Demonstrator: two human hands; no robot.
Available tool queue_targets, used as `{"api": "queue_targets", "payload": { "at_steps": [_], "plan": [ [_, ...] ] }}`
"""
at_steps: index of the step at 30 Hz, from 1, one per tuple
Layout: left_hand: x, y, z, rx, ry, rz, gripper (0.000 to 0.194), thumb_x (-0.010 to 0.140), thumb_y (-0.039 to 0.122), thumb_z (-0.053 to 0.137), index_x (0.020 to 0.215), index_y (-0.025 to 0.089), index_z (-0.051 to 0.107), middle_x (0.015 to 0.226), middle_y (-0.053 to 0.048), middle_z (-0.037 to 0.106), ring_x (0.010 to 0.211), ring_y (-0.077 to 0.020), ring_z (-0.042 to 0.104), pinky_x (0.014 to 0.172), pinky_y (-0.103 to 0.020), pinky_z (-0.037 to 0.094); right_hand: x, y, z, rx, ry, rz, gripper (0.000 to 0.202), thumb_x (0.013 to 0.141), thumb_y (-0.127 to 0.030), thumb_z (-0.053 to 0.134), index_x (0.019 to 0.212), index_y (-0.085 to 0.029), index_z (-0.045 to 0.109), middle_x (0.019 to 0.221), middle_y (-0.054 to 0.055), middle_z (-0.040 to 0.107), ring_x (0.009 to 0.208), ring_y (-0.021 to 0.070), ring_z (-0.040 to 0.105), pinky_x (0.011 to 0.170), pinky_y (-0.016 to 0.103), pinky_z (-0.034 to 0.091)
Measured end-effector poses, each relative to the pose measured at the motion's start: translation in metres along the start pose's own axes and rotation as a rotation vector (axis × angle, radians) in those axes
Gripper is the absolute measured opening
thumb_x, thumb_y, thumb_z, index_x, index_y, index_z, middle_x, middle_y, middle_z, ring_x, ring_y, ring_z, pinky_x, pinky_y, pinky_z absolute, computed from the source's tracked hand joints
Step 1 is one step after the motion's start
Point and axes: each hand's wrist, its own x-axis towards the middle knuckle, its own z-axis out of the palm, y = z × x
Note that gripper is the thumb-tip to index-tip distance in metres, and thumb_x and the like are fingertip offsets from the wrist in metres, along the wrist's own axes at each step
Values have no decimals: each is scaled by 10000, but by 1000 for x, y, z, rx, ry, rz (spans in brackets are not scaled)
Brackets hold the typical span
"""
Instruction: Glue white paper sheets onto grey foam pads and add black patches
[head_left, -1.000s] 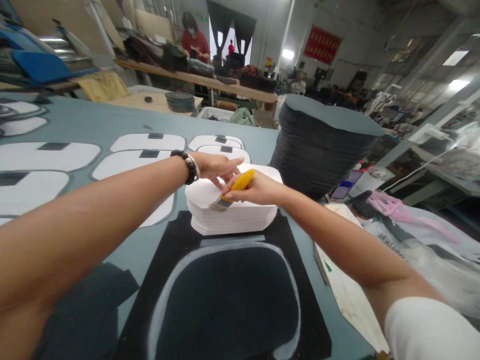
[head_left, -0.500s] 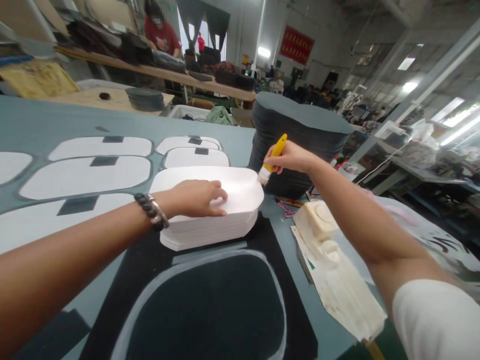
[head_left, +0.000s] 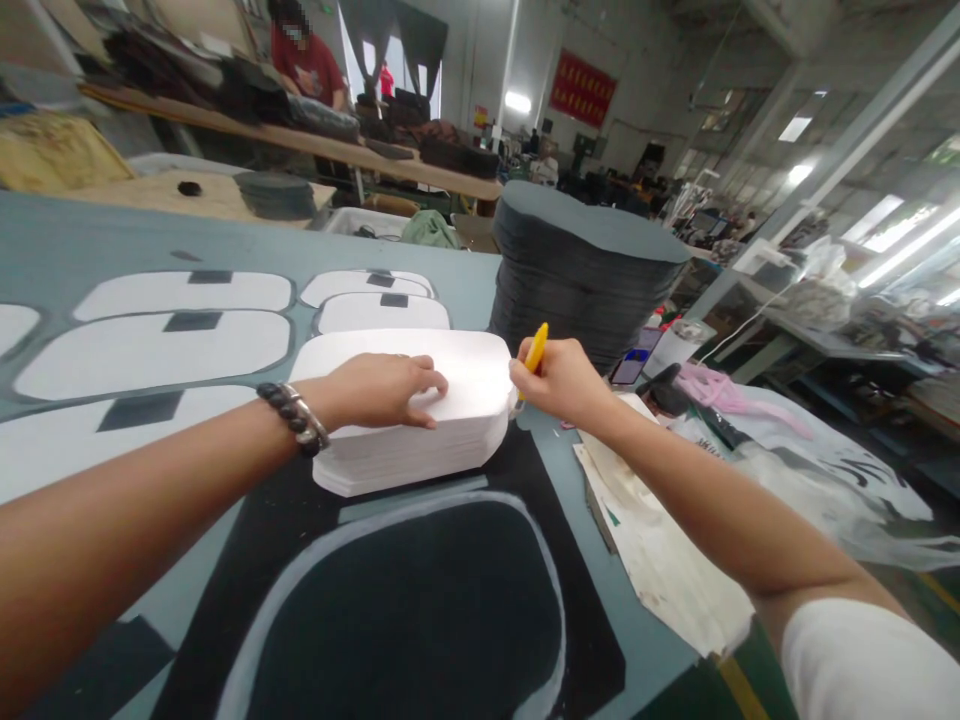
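My left hand (head_left: pixel 379 390) lies on top of a stack of white rounded sheets (head_left: pixel 472 365), its fingers loosely apart and pressing down. At the stack's right end, my right hand (head_left: pixel 559 378) grips a paintbrush (head_left: pixel 538 346) by its yellow handle. The bristles are mostly hidden behind my fingers, beside the stack's right edge. Under and in front of the stack lies a black sheet (head_left: pixel 592 650), with a dark rounded panel (head_left: pixel 420 610) on it, edged by a whitish band.
White rounded pieces with dark patches (head_left: pixel 225 350) lie on the left of the blue-grey table. A tall stack of dark pads (head_left: pixel 577 270) stands behind my right hand. On the right are a stained board (head_left: pixel 675 570), a phone (head_left: pixel 630 366) and plastic bags. A person (head_left: pixel 309 72) works farther back.
My right hand has moved down and slightly left with the paintbrush, from above the stack's corner to beside its right end. My left hand stays on the stack.
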Motion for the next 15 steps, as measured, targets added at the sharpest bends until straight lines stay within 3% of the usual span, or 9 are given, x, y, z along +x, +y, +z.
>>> {"api": "queue_targets", "payload": {
  "at_steps": [4,7,11,15],
  "plan": [
    [5,-7,-7,-96,-51,-2,525,821,635,626,1231,323,728,1290,-67,691,995,-261,675,744,-313,423,-25,2,-17,248,17,60,242,984,-397,569,970,-189,692,671,-9,648,598,133,616,619,218,441],
    [4,-7,-10,-135,-13,-30,452,833,575,589,1148,295,753,1183,-64,738,951,-252,676,752,-315,426,-35,11,-13,292,-48,66,299,1038,-419,492,1210,-222,638,763,-4,702,663,136,675,680,211,491],
    [-1,-5,-7,-110,56,-81,320,839,435,515,987,255,734,1001,-69,762,863,-249,676,732,-331,435,-38,24,20,261,-27,-78,196,1027,-316,470,1175,-223,559,910,27,722,831,151,702,825,237,510],
    [-6,-9,-3,-225,66,-128,309,776,415,554,973,231,704,1058,-85,775,926,-269,699,815,-364,496,-19,31,57,244,47,-95,249,944,-211,477,1192,-221,495,1084,89,699,1007,212,709,930,322,515]
  ]
}}
